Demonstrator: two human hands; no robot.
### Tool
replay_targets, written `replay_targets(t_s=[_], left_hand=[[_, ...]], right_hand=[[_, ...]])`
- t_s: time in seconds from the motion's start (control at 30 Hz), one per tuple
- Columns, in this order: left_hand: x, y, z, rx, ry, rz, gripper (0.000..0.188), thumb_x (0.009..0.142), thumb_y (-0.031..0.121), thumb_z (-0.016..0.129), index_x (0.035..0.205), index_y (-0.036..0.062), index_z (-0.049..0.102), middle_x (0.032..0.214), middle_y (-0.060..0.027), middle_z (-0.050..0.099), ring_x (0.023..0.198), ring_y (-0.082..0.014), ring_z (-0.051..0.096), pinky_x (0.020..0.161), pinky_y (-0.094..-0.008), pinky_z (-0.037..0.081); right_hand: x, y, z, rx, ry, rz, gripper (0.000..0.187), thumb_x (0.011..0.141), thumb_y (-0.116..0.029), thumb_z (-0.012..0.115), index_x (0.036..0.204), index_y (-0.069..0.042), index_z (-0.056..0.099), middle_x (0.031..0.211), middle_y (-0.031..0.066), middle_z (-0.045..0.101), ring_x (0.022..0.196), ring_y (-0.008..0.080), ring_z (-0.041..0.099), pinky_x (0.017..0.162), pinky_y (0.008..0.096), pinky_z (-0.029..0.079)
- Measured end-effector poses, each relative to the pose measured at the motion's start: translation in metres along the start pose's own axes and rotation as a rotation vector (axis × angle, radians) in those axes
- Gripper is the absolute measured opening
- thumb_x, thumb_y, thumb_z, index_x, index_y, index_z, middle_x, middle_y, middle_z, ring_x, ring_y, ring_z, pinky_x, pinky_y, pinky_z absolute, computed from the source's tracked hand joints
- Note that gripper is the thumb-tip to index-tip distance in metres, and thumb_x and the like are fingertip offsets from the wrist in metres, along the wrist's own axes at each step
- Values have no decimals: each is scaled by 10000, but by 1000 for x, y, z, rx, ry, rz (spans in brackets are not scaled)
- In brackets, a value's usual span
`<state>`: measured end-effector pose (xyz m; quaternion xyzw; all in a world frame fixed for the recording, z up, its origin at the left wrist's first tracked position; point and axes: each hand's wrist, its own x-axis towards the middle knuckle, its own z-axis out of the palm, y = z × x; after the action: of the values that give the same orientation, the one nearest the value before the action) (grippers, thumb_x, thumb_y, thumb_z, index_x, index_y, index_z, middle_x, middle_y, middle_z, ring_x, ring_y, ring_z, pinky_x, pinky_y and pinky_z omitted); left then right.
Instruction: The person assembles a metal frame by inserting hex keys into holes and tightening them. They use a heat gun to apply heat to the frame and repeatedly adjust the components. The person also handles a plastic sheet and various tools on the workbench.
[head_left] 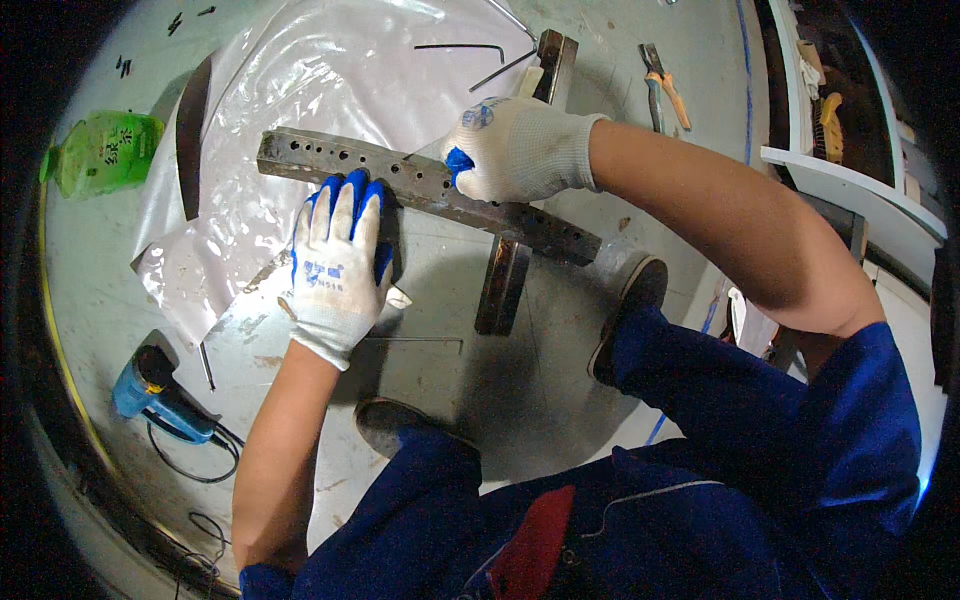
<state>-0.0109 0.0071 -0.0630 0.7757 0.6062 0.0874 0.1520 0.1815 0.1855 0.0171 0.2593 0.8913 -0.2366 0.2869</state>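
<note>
A square metal bar [400, 178] with rows of round holes lies slanted in front of me. It crosses over a second, dark rusty bar [503, 288], whose far end shows beyond my right hand. My left hand [338, 255], in a white glove with blue-coated fingers, has its fingers stretched out, their tips touching the bar's near side; its thumb is partly hidden. Over the bar's middle, my right hand [515, 150] in a matching glove is closed, with a blue fingertip showing. Whatever it grips is hidden. Hex keys [460, 46] lie just past it.
Shiny pale sheeting [290, 85] spreads over the floor at the far left. Beside it stand a green bottle [110, 153] and a corded blue heat gun [165, 395]. Pliers [662, 85] lie at the far right, near a white shelf [850, 180]. My shoes flank the bars.
</note>
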Motion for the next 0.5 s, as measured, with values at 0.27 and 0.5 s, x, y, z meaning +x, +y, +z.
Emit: replay_targets(t_s=[0.27,0.5], left_hand=[[-10,5,14,68,-106,-43,824,809,278,741,1519,11,419,1627,-237,317,1480,-445,314,1250,-569,204],[-20,10,13,45,-88,-82,849,825,274,704,1556,4,367,1647,-201,306,1509,-414,289,1263,-553,167]], right_hand=[[-2,-5,32,51,149,-96,215,885,-274,616,908,-70,680,848,202,707,833,408,699,770,498,556],[-7,-33,54,-41,198,-115,189,899,-266,612,890,-84,661,816,165,714,792,370,715,711,504,556]])
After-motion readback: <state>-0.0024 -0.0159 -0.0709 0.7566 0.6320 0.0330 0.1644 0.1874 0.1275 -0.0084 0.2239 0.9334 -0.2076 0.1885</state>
